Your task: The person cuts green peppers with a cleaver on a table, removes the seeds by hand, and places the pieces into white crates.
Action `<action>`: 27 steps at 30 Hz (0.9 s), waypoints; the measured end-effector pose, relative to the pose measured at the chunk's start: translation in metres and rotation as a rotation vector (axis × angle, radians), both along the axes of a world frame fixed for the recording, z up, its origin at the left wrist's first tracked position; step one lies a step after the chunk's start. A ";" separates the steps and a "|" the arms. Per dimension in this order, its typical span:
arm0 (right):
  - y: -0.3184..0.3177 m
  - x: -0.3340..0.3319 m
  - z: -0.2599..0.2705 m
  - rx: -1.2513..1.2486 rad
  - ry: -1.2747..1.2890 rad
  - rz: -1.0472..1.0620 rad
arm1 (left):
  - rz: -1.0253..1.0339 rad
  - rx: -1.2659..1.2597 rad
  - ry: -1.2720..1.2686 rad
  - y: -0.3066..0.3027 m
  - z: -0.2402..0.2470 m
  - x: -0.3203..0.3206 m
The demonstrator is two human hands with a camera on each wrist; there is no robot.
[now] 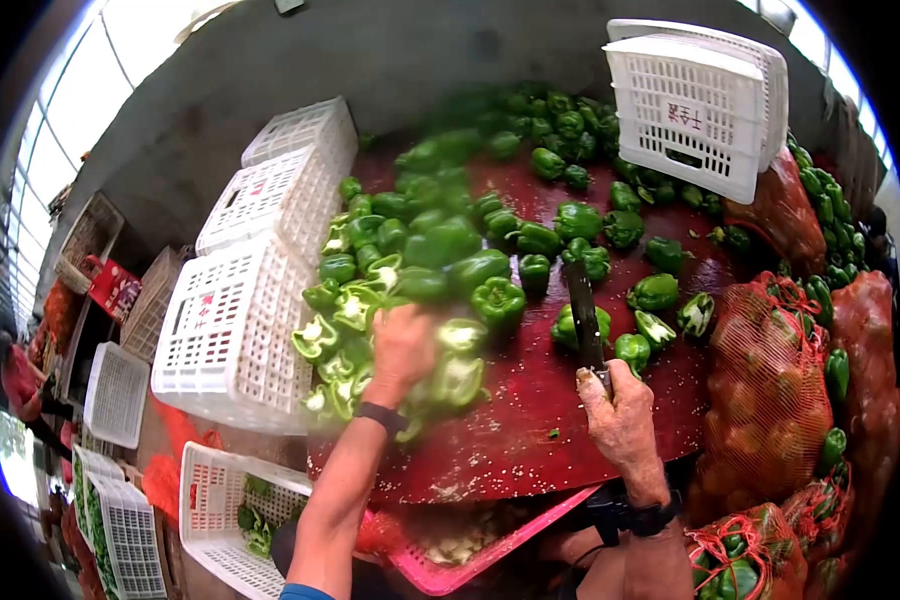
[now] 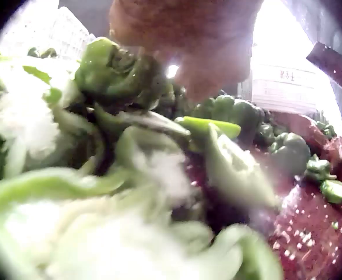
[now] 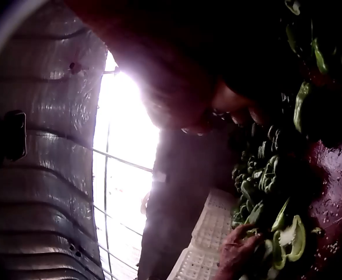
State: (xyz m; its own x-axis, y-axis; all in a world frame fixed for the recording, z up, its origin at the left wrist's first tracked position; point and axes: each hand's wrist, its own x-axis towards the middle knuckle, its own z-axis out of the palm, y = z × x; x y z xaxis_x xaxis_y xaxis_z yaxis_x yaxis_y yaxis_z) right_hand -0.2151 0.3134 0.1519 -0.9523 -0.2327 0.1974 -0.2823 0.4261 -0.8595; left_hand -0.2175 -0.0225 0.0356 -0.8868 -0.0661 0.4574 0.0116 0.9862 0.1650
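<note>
In the head view the left hand [image 1: 404,345] is over halved green peppers [image 1: 315,338] at the left of the red table [image 1: 530,440]; its fingertips are blurred, and what they touch cannot be told. The left wrist view shows that hand [image 2: 188,41] above cut peppers [image 2: 235,166] with pale cores. The right hand [image 1: 620,415] grips the handle of a dark-bladed knife [image 1: 582,310], blade pointing away over the table. Whole green peppers [image 1: 498,300] lie between the hands, and a cut one [image 1: 654,328] is beside the blade.
White crates [image 1: 232,320] line the left edge, and another [image 1: 685,110] stands at the back right. Net sacks [image 1: 765,390] are along the right. Below the near edge are a pink basket [image 1: 440,578] and a white crate [image 1: 210,540] with some green pieces.
</note>
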 end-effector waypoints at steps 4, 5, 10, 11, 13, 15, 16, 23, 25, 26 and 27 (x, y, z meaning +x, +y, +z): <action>0.005 -0.007 -0.005 -0.034 -0.053 -0.070 | -0.232 0.411 0.147 0.026 0.006 -0.054; 0.006 -0.009 -0.006 -0.026 -0.028 -0.071 | -0.230 0.439 0.144 0.038 0.006 -0.068; 0.012 -0.011 -0.014 0.004 0.032 -0.083 | -0.124 0.567 0.004 0.073 -0.019 -0.103; 0.011 -0.011 -0.012 0.000 0.007 -0.107 | -0.123 0.635 -0.052 0.080 -0.015 -0.101; 0.010 -0.011 -0.010 -0.039 -0.011 -0.115 | -0.331 0.661 -0.104 0.090 -0.021 -0.094; 0.008 -0.012 -0.015 -0.037 -0.013 -0.125 | -0.464 0.552 -0.060 0.105 -0.029 -0.080; 0.007 -0.012 -0.016 -0.026 -0.013 -0.134 | -0.449 0.489 -0.019 0.119 -0.023 -0.065; 0.008 -0.011 -0.028 0.139 -0.090 -0.130 | -0.107 0.307 -0.060 0.151 0.009 0.041; 0.011 -0.014 -0.051 0.203 0.036 -0.040 | -0.020 0.374 -0.023 0.148 -0.015 0.066; 0.009 -0.011 -0.057 0.187 0.097 -0.073 | -0.021 0.450 0.015 0.142 -0.030 0.076; 0.007 -0.013 -0.070 0.308 0.110 -0.023 | 0.007 0.451 0.027 0.138 -0.044 0.084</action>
